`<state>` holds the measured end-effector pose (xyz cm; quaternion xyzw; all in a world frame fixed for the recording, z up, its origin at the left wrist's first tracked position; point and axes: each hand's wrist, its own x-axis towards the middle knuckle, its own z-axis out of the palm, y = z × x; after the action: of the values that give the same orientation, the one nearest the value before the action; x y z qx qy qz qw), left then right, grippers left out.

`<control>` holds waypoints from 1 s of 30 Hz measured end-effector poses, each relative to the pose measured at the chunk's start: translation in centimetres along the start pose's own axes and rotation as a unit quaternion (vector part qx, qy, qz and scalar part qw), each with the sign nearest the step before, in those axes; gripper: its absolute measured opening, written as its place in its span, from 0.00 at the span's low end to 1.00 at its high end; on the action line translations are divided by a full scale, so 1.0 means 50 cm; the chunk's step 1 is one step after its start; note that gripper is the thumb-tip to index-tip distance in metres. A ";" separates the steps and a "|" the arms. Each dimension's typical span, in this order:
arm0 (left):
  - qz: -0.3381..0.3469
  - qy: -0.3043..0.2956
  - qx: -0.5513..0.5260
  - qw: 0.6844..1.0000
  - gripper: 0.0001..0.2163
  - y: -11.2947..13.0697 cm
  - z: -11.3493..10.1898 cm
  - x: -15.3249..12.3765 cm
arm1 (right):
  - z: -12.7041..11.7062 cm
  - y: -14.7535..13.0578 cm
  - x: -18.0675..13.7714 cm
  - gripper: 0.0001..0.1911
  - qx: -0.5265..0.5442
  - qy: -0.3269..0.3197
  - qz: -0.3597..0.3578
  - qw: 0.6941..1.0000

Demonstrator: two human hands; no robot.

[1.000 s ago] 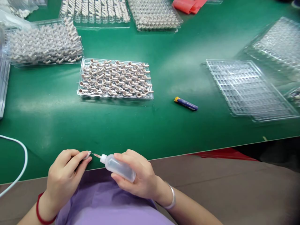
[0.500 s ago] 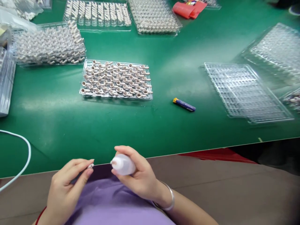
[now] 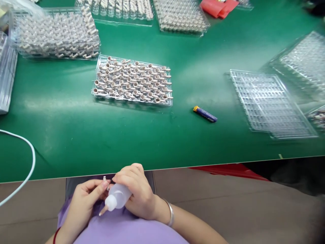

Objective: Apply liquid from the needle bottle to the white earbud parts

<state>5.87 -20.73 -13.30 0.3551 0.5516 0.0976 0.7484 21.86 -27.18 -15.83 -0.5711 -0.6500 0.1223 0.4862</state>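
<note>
My right hand (image 3: 138, 195) is wrapped round a small translucent squeeze bottle (image 3: 117, 197) whose white nozzle points down and left toward my lap. My left hand (image 3: 85, 201) pinches a tiny pale part (image 3: 104, 178) between thumb and fingertips, right beside the bottle. Both hands sit below the near table edge, over my purple top. A clear tray of beige tube-like parts (image 3: 133, 81) lies on the green table (image 3: 76, 128) ahead of them.
More filled trays (image 3: 54, 34) stand at the back left and back middle. Empty clear grid trays (image 3: 270, 103) lie at the right. A blue and yellow lighter (image 3: 205, 114) rests mid-table. A white cable (image 3: 24, 162) loops at the left edge. Red plastic (image 3: 219, 6) is at the far back.
Both hands have drawn back from the table edge toward my lap. The bottle has turned so its nozzle points downward, and the hands have closed together. The view has shifted slightly.
</note>
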 end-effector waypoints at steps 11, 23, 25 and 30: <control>0.008 0.007 0.020 1.000 0.17 0.001 0.003 0.011 | 0.004 0.001 -0.001 0.10 -0.005 -0.010 0.015 1.000; 0.014 0.016 0.038 0.999 0.17 0.008 0.006 0.014 | 0.001 -0.001 0.004 0.08 -0.006 -0.012 0.016 1.000; 0.017 0.015 0.038 0.999 0.17 0.008 0.006 0.014 | 0.001 -0.001 0.005 0.08 -0.007 -0.011 0.015 1.000; 0.014 0.015 0.032 0.999 0.17 0.004 0.005 0.015 | 0.001 -0.001 0.005 0.08 -0.009 -0.013 0.016 1.000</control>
<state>6.42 -20.30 -13.72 0.3849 0.5605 0.0956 0.7270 21.81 -26.96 -15.69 -0.5843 -0.6478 0.1313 0.4708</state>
